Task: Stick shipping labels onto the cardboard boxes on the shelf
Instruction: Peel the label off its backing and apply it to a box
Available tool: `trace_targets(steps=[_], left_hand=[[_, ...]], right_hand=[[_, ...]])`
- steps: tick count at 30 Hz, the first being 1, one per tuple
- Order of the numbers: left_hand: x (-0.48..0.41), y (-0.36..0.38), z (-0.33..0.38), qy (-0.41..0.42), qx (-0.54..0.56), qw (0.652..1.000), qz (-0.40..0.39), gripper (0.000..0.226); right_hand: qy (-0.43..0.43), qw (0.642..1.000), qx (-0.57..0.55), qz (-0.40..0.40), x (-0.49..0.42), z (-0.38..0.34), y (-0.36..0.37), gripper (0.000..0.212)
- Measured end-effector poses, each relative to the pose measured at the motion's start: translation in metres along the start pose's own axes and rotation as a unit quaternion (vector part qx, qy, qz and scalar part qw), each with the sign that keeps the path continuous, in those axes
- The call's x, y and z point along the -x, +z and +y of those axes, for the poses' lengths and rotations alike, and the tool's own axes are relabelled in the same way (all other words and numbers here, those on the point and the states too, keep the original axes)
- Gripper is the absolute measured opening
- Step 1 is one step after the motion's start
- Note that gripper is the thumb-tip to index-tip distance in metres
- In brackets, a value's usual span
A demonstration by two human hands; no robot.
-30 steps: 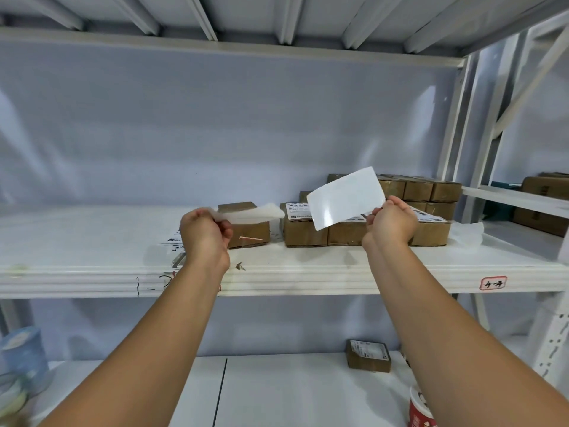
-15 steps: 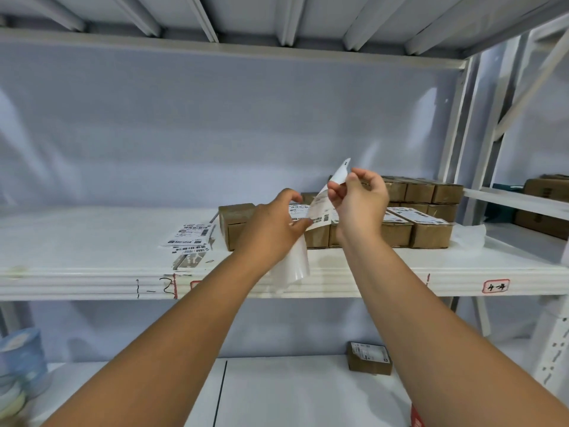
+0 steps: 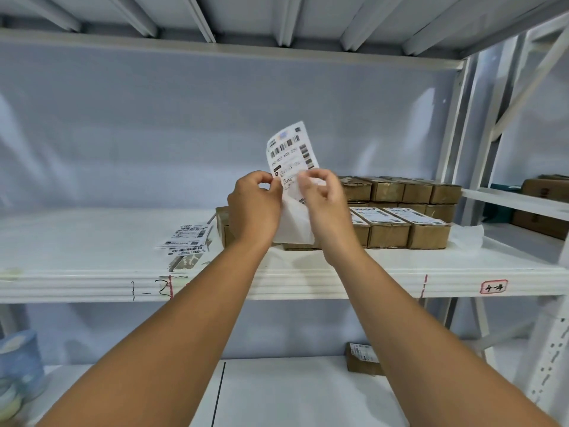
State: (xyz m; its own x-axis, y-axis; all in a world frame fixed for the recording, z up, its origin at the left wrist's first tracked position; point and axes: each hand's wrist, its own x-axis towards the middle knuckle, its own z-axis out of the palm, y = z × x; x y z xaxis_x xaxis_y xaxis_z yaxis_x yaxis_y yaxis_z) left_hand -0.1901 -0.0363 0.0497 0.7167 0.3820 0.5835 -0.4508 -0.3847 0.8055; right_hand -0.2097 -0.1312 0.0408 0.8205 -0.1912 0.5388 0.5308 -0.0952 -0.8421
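Observation:
A white shipping label [image 3: 291, 155] with barcodes stands upright in front of me, printed side toward me. My left hand [image 3: 254, 208] pinches its lower left edge and my right hand [image 3: 323, 200] pinches its lower right. A translucent backing sheet [image 3: 295, 226] hangs below between my hands; which hand holds it I cannot tell. Behind my hands on the white shelf [image 3: 277, 282] lie brown cardboard boxes [image 3: 397, 229], several with labels on top. One unlabelled box [image 3: 223, 223] sits partly hidden behind my left hand.
A small pile of spare labels [image 3: 187, 238] lies on the shelf left of the boxes. Crumpled backing paper [image 3: 466, 238] lies right of them. The lower shelf carries one labelled box [image 3: 363, 359] and tape rolls [image 3: 18, 371] at the far left. More boxes [image 3: 542, 204] fill the neighbouring rack.
My hands came together from apart. The label turned from its blank side to its printed side and rose upright, and the backing sheet now hangs below my hands.

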Motion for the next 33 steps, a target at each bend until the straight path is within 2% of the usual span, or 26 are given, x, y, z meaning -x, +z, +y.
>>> trace_targets(steps=[2, 4, 7, 10, 12, 15, 18, 21, 24, 27, 33], left_hand=[[-0.002, 0.000, -0.002, -0.024, 0.034, 0.999, 0.017, 0.010], [-0.004, 0.001, -0.006, -0.048, 0.052, 0.997, 0.014, 0.013], [-0.007, 0.005, -0.012, -0.090, 0.092, 0.991, -0.030, 0.022], [-0.006, 0.006, -0.014, -0.132, 0.153, 0.978, -0.044, 0.028], [-0.003, 0.009, -0.013, -0.138, 0.158, 0.976, -0.061, 0.029], [0.006, 0.019, -0.009, -0.141, 0.173, 0.968, -0.111, 0.026], [0.011, 0.036, -0.007, -0.164, 0.206, 0.953, -0.150, 0.020], [0.010, 0.056, -0.007, -0.168, 0.225, 0.943, -0.179, 0.018], [0.010, 0.078, -0.003, -0.146, 0.228, 0.940, -0.207, 0.018], [0.014, 0.104, 0.000, -0.132, 0.223, 0.938, -0.231, 0.018], [0.023, 0.140, 0.000, -0.129, 0.215, 0.929, -0.273, 0.013]], right_hand=[[0.033, 0.996, 0.027, -0.076, 0.004, 0.007, -0.002, 0.031], [0.018, 0.994, 0.046, -0.096, 0.006, 0.014, -0.002, 0.022], [-0.008, 0.995, 0.056, -0.077, 0.007, 0.024, -0.008, 0.020], [0.007, 0.999, 0.019, -0.042, 0.004, 0.029, -0.024, 0.023], [0.022, 1.000, -0.009, 0.018, -0.001, 0.032, -0.041, 0.021], [0.018, 0.986, -0.058, 0.158, -0.018, 0.039, -0.072, 0.017], [0.006, 0.957, 0.002, 0.291, -0.036, 0.048, -0.109, 0.010], [-0.020, 0.930, 0.067, 0.360, -0.051, 0.051, -0.149, 0.021], [-0.049, 0.920, 0.157, 0.356, -0.068, 0.052, -0.182, 0.026], [-0.040, 0.898, 0.265, 0.349, -0.086, 0.064, -0.215, 0.029], [0.040, 0.857, 0.460, 0.228, -0.096, 0.096, -0.265, 0.032]])
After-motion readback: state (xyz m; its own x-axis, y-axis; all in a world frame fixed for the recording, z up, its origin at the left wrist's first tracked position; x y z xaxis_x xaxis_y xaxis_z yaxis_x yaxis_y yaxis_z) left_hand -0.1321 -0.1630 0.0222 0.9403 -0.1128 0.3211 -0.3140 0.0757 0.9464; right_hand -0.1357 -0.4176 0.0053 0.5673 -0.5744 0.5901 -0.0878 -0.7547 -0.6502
